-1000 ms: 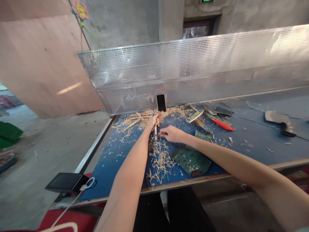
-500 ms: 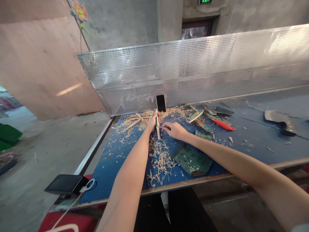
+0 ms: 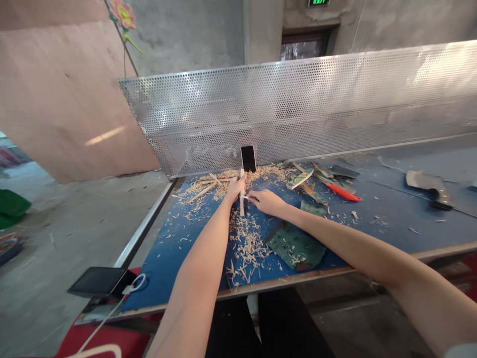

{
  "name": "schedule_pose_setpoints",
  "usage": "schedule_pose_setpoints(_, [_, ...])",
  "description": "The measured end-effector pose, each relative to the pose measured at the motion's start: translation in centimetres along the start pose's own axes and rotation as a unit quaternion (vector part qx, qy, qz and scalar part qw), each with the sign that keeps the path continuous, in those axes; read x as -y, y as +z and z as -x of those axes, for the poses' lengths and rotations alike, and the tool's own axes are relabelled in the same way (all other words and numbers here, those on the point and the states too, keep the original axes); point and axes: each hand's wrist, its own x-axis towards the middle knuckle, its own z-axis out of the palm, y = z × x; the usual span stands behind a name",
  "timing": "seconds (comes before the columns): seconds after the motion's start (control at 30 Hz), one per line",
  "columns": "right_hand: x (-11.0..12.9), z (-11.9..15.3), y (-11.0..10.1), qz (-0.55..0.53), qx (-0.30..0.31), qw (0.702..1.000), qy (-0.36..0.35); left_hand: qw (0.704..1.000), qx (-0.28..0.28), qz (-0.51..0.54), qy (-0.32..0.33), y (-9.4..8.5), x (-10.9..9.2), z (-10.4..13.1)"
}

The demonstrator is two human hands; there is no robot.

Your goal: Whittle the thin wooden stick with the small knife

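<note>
My left hand (image 3: 235,187) is closed around a narrow wooden strip (image 3: 242,207) that stands out toward me over the blue table. From the right, my right hand (image 3: 269,202) grips a small knife (image 3: 247,197), its fingers wrapped round the handle. The blade lies against the strip just below my left hand; most of the handle is hidden by the fingers. Curly wood shavings (image 3: 250,248) are heaped under and in front of the strip. A dark green sheet (image 3: 298,246) with shavings on it lies below my right forearm.
A phone (image 3: 248,159) leans upright against the perforated metal screen (image 3: 261,109). Wood scraps (image 3: 300,179) and a red-handled tool (image 3: 345,192) lie to the right. A curved grey piece (image 3: 425,181) rests further right. A black device (image 3: 100,282) with a white cable sits at the near left corner.
The strip has turned in my left hand, so its pale face shows now instead of the green one. My right hand and the knife have shifted slightly.
</note>
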Motion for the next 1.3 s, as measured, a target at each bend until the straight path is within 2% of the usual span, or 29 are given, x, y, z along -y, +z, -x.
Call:
schedule_pose_setpoints(0.17, [0.4,0.7,-0.1,-0.021,0.039,0.999,-0.03,0.999,-0.039,0.003,0.002,0.2,0.3,-0.3])
schedule_pose_setpoints(0.3, [0.7,1.6,-0.6,0.003,0.069,0.995,-0.066,0.999,-0.042,0.013,0.007,0.3,0.3,-0.4])
schedule_pose_setpoints(0.5, [0.3,0.9,-1.0,0.044,0.018,0.999,-0.018,0.999,-0.03,-0.008,0.014,0.0,0.1,-0.1])
schedule_pose_setpoints(0.67, [-0.2,0.3,-0.6,0.035,0.009,0.999,0.015,1.0,-0.014,-0.016,0.011,0.0,0.3,-0.4])
schedule_pose_setpoints(1.07, [-0.6,-0.1,0.5,-0.023,-0.014,1.0,0.005,1.0,-0.022,-0.002,0.005,0.1,0.6,-0.8])
schedule_pose_setpoints(1.17, [-0.7,-0.1,0.2,-0.069,0.005,0.997,-0.017,1.0,-0.029,0.001,0.007,0.2,0.7,-0.9])
schedule_pose_setpoints(1.3, [-0.9,0.1,-0.3,-0.118,0.061,0.989,-0.06,0.999,-0.039,0.0,0.007,0.2,0.8,-1.0])
